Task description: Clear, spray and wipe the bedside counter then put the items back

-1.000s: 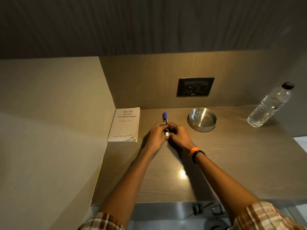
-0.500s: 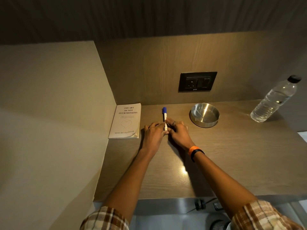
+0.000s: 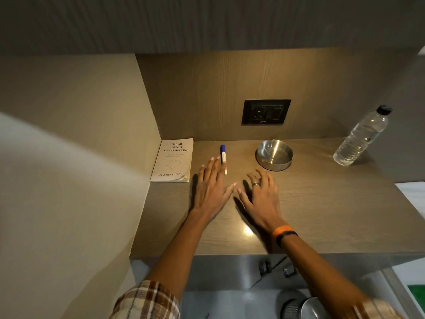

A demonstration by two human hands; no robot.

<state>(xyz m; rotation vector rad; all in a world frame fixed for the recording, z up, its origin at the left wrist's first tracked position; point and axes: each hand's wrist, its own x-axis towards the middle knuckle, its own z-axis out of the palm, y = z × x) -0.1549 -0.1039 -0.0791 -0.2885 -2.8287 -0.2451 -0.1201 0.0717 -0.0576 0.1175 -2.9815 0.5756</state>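
A wooden bedside counter (image 3: 322, 210) carries four items along its back. A white paperback book (image 3: 173, 160) lies flat in the left corner. A white marker with a blue cap (image 3: 223, 157) lies beside it, pointing at the back wall. A round steel ashtray (image 3: 274, 154) sits in the middle, and a clear water bottle (image 3: 361, 137) stands at the far right. My left hand (image 3: 212, 187) hovers flat with fingers spread, its fingertips just left of the marker. My right hand (image 3: 262, 199), wearing a ring, is open over the counter in front of the ashtray. Neither hand holds anything.
A black socket plate (image 3: 266, 111) is set in the back panel. A beige wall closes the left side. Below the counter's front edge are cables and a round metal object (image 3: 308, 307). A white surface shows at the right edge.
Both hands have let go of the marker and drawn back towards me, opening flat. The marker now lies alone on the counter. The view has tilted slightly.
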